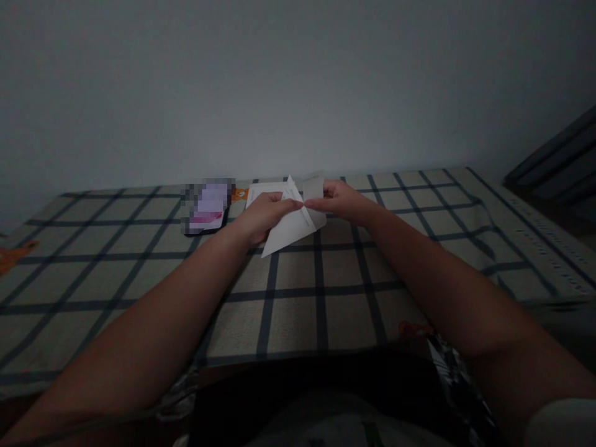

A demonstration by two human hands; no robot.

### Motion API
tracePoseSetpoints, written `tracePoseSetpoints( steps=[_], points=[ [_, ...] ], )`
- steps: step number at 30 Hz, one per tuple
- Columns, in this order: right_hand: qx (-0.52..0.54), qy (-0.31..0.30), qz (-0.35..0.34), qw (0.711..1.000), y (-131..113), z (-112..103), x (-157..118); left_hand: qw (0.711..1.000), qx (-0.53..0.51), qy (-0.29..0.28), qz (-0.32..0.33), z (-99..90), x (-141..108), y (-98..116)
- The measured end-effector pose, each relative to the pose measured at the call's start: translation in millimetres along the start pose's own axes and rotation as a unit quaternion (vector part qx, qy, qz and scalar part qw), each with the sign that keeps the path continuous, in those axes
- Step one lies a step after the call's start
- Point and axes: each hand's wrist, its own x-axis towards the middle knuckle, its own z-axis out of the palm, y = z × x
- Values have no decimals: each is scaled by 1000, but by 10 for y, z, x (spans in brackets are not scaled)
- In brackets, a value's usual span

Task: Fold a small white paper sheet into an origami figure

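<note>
A piece of folded white paper (289, 228) is between my two hands, above the far middle of the table. My left hand (266, 214) is closed on its left side, the thumb lying across the top toward the centre. My right hand (338, 200) pinches the right side, with thumb and fingers together. The two thumb tips nearly meet at the middle of the paper. One corner points down toward me, and a flap stands up near the right fingers. Part of the paper is hidden under my left hand.
A phone (209, 205), its lit screen blurred, lies left of my hands. A checked tablecloth (298, 323) with orange bear prints covers the table. The grey wall (298, 87) rises directly behind it. Dark slatted furniture (559, 155) stands at the right.
</note>
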Motion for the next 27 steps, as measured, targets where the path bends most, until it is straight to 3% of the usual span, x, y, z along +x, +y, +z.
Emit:
tracePoseSetpoints(
  steps=[3, 9, 14, 23, 27],
  points=[
    [14, 30, -13, 999, -4, 33, 17, 1000, -16, 2, -2, 8, -1, 5],
    [39, -8, 7, 999, 40, -20, 22, 1000, -16, 9, -3, 13, -19, 24],
    [37, 8, 19, 999, 33, -33, 14, 999, -21, -4, -31, 23, -51, 60],
    [32, -4, 39, 999, 53, -52, 4, 1000, -1, -11, -8, -18, -2, -10],
    [2, 28, 16, 999, 65, -37, 15, 999, -27, -23, -6, -13, 11, -18]
  ],
)
